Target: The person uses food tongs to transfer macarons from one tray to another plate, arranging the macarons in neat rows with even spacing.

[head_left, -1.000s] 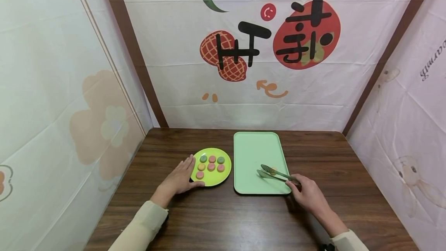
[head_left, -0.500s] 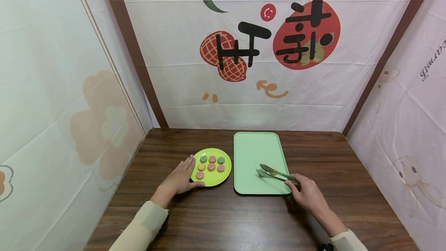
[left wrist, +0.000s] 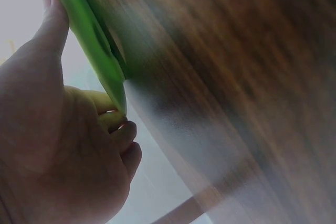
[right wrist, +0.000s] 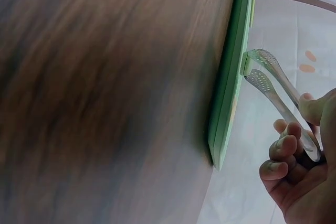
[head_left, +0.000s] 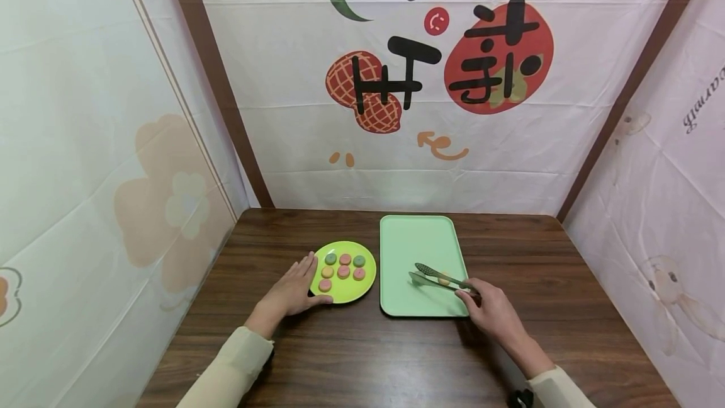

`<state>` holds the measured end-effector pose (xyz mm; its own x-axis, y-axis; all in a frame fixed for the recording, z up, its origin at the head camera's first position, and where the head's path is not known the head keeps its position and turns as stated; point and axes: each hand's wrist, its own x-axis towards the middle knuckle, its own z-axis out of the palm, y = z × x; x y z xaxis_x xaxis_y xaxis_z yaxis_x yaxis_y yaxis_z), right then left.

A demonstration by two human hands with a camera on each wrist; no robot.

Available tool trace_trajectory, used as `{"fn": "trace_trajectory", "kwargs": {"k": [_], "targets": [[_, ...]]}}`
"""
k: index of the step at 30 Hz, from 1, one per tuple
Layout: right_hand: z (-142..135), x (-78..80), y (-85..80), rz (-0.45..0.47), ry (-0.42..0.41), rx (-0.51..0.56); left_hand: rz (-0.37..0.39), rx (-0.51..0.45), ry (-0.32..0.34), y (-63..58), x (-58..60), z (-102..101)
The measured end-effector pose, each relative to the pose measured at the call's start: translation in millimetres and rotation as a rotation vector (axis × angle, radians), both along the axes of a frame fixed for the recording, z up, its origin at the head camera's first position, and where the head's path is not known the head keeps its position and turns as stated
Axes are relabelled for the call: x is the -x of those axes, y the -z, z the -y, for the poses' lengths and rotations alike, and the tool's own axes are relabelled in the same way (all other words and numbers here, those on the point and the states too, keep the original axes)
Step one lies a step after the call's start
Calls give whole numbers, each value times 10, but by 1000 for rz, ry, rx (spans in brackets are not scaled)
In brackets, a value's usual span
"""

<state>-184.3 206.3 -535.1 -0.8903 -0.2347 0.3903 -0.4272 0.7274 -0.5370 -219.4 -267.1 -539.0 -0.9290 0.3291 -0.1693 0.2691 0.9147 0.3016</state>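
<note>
My left hand rests at the left rim of a yellow-green plate, its fingers straight along the edge and the thumb spread toward the near rim. On that plate lie several small round macaron-like sweets: pink, green and yellow. A pair of metal tongs with perforated tips is held in my right hand, the two arms standing apart. The tongs are over the near right part of a pale green tray. Beside their arms a yellow sweet shows on the tray, partly covered.
Plate and tray stand side by side on a dark wood-grain table, a narrow gap between them. Printed white cloth hangs behind the table and along both sides.
My right hand and the tongs have shifted slightly left over the tray, and more of the yellow sweet there shows. The left hand and the plate have stayed put.
</note>
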Motion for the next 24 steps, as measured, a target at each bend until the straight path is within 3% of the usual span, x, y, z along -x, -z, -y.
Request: {"fn": "trace_trajectory", "kwargs": {"k": [24], "targets": [[244, 151, -14, 11, -86, 34, -2, 6, -3, 33, 19, 9]]}}
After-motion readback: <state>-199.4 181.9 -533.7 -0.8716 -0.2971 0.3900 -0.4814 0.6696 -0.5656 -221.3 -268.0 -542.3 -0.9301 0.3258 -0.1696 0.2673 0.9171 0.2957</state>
